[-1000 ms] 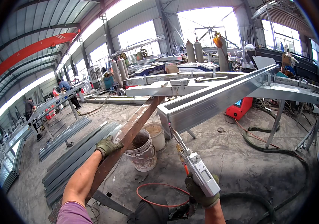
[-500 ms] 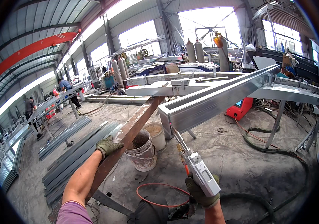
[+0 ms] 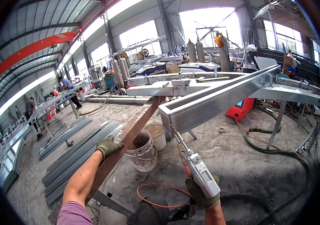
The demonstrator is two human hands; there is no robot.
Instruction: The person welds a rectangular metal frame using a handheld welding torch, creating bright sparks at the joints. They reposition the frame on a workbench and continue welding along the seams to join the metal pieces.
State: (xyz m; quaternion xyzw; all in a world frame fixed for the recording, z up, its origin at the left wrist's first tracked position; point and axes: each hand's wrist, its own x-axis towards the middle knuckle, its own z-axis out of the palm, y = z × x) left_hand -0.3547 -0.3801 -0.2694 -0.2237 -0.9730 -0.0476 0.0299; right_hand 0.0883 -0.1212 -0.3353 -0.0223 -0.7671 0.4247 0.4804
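My right hand [image 3: 205,192], in a dark green work glove, is wrapped round the grip of a silver welding gun [image 3: 202,174]. The gun's thin nozzle points up and forward, its tip at the near end of a long silver metal box profile [image 3: 208,108]. Whether the tip touches the metal, I cannot make out. This profile lies slantwise over a metal frame [image 3: 182,90]. To the left, my gloved left hand [image 3: 109,146] grips the upper edge of a brown steel beam [image 3: 135,125], which runs from near my body up to the frame.
Two dirty buckets [image 3: 142,159] stand beside the beam. Grey metal profiles [image 3: 79,157] lie on the floor at left. An orange-red hose [image 3: 160,205] loops near my legs; a dark hose [image 3: 276,151] and a red machine [image 3: 241,108] are at right. Two people work far left.
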